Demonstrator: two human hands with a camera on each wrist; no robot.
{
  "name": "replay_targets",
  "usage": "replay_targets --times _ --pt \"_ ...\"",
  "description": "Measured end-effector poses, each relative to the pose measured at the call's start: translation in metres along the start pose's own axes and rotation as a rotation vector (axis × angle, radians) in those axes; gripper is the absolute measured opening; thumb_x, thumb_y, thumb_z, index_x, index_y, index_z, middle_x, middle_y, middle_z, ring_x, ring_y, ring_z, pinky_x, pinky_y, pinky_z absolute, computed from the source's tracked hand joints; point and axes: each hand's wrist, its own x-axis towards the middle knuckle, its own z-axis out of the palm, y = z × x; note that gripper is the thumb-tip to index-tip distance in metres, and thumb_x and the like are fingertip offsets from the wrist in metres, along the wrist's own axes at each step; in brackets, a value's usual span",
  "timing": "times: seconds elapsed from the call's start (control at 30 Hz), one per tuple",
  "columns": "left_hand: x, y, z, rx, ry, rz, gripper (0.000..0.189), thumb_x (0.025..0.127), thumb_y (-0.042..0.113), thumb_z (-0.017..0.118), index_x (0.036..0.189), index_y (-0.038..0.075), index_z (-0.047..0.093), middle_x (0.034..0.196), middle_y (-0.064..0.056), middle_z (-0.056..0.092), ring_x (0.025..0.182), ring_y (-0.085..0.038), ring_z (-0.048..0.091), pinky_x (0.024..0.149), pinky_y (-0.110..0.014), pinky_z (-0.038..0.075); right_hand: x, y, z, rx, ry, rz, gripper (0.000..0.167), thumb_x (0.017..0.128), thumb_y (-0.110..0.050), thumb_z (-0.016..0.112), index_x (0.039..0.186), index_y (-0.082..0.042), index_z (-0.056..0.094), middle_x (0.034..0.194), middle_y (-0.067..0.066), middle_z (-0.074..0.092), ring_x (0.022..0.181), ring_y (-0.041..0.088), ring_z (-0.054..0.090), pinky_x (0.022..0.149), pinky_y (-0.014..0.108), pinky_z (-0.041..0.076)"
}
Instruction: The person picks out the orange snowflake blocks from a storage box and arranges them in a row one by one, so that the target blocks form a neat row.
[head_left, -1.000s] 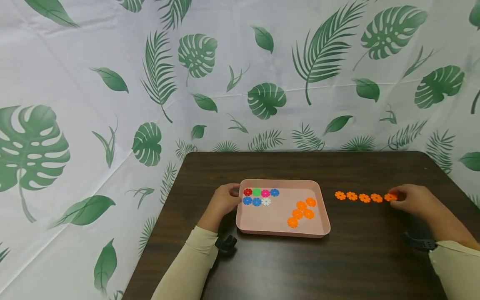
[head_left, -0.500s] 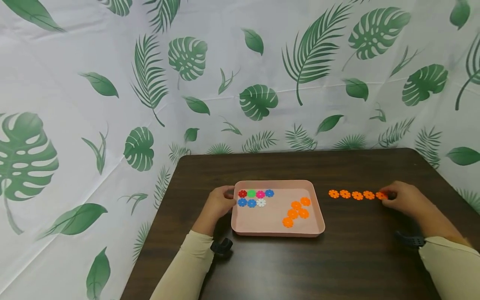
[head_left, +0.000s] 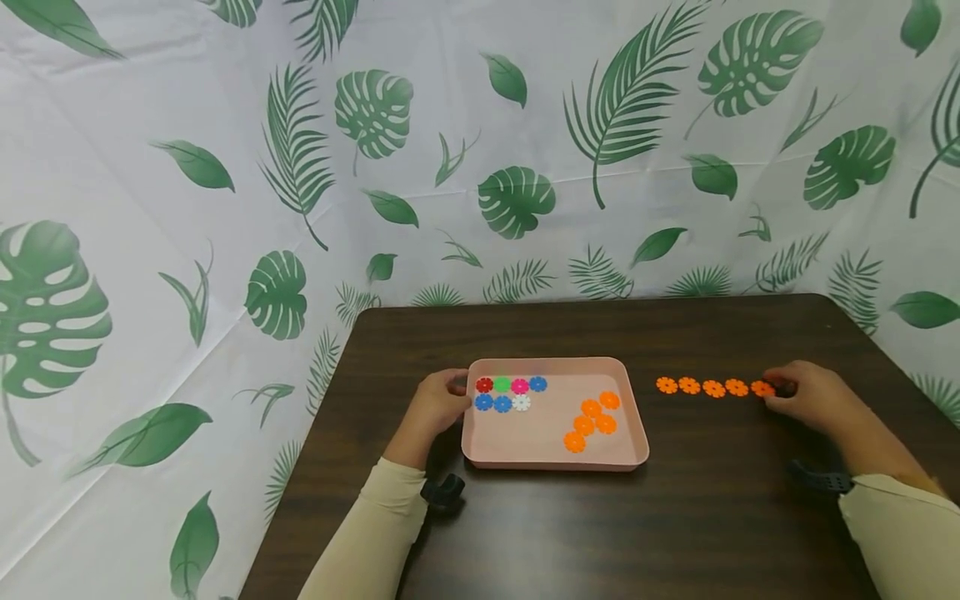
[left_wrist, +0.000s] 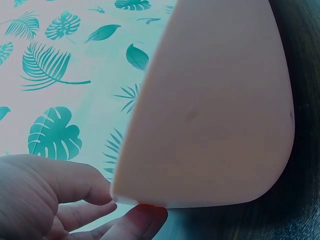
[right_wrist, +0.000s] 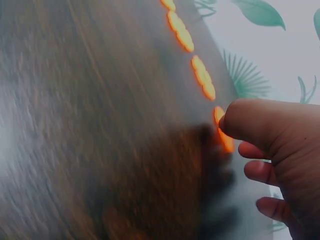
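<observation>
At the left end of a pink tray (head_left: 517, 450), my left hand (head_left: 438, 404) pinches the rim between thumb and fingers; the left wrist view shows this grip on the tray wall (left_wrist: 210, 110) close up. Orange flower-shaped discs (head_left: 714, 389) form a row on the table to the right of the tray. My right hand (head_left: 806, 398) holds the rightmost orange flower disc (head_left: 762, 389) flat at the end of that row. In the right wrist view the thumb lies on this disc (right_wrist: 228, 143), and the other fingers curl beyond it, partly hidden.
Inside the tray, red, green, pink, blue and white flower discs (head_left: 521, 402) sit in two rows at upper left. Several orange discs (head_left: 584, 426) lie at its right side. Leaf-patterned cloth (head_left: 450, 208) hangs behind the dark wooden table (head_left: 600, 533).
The head view has turned slightly right, so everything sits further left in the picture. Both hands keep their places on the tray and the last orange flower disc.
</observation>
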Motion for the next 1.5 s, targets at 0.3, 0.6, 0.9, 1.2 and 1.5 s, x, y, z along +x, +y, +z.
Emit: replay_targets --times 0.3,0.6,0.9,1.2,1.5 --pt "0.002 0.001 0.0 -0.005 -0.003 0.021 0.059 0.087 0.009 0.078 0.144 0.014 0.062 0.12 -0.015 0.07 0.087 -0.024 0.072 0.084 -0.046 0.063 0.016 -0.062 -0.012 -0.026 0.12 -0.208 0.047 0.086 -0.021 0.083 0.12 0.008 0.07 0.109 0.022 0.068 0.1 0.044 0.064 0.085 0.065 0.051" --pt "0.001 -0.001 0.001 -0.009 -0.004 0.024 0.059 0.087 0.01 0.077 0.144 0.014 0.062 0.119 -0.015 0.071 0.09 -0.025 0.071 0.084 -0.046 0.063 0.038 -0.158 -0.019 -0.009 0.091 -0.416 0.04 0.084 -0.022 0.087 0.118 -0.003 0.076 0.111 0.011 0.07 0.106 0.036 0.063 0.093 0.061 0.053" --pt "0.002 -0.003 0.001 -0.026 -0.015 0.013 0.06 0.087 0.009 0.077 0.145 0.015 0.061 0.119 -0.014 0.07 0.09 -0.025 0.072 0.085 -0.046 0.063 0.043 -0.226 0.001 0.009 -0.003 -0.574 0.036 0.082 -0.02 0.088 0.116 -0.011 0.078 0.111 0.003 0.069 0.106 0.03 0.064 0.093 0.056 0.055" --pt "0.002 -0.002 0.002 -0.041 -0.018 0.02 0.06 0.087 0.008 0.077 0.144 0.013 0.061 0.12 -0.016 0.07 0.089 -0.025 0.072 0.083 -0.046 0.063 0.042 -0.258 0.024 -0.108 -0.151 -0.559 0.034 0.08 -0.023 0.089 0.111 -0.011 0.08 0.109 0.001 0.07 0.102 0.025 0.063 0.084 0.053 0.048" --pt "0.001 -0.001 0.0 -0.048 -0.017 0.019 0.06 0.087 0.007 0.077 0.144 0.012 0.061 0.119 -0.016 0.07 0.088 -0.025 0.072 0.083 -0.046 0.063 0.045 -0.264 0.036 -0.18 -0.186 -0.536 0.032 0.078 -0.023 0.091 0.107 -0.015 0.081 0.099 -0.004 0.068 0.096 0.021 0.06 0.077 0.046 0.043"
